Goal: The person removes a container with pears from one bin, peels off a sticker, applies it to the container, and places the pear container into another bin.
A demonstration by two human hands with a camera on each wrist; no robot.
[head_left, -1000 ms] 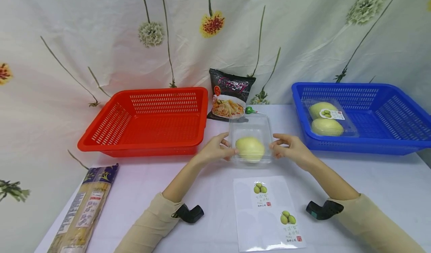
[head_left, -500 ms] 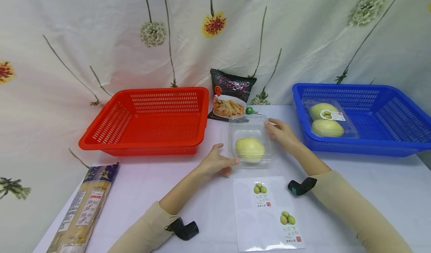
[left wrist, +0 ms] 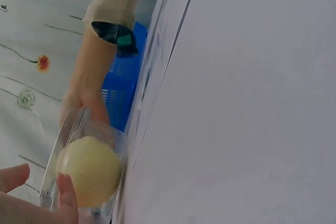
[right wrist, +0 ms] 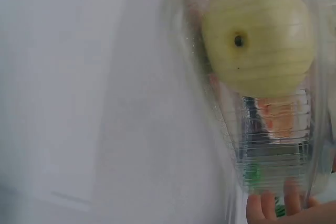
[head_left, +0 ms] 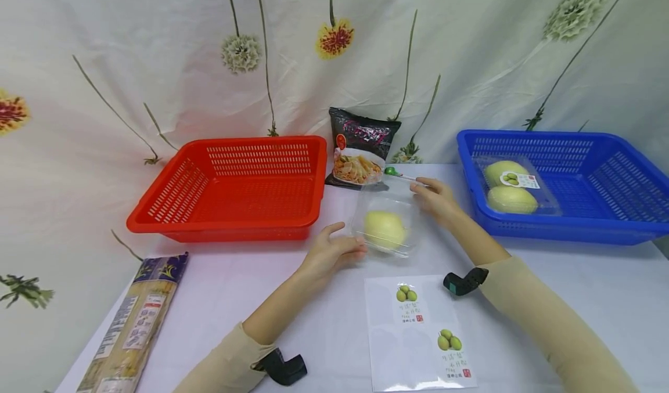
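Two stickers (head_left: 449, 353) unused | stickered box (head_left: 546, 200) looks done | pear box (head_left: 394, 200) shows none | right grip (head_left: 438, 202) pinching it | left grip (head_left: 329, 255) spread

A clear plastic container (head_left: 389, 198) sits slightly askew just right of the head frame's centre; inside, toward its lower edge, lies one rounded, pale yellow fruit (head_left: 384, 229).
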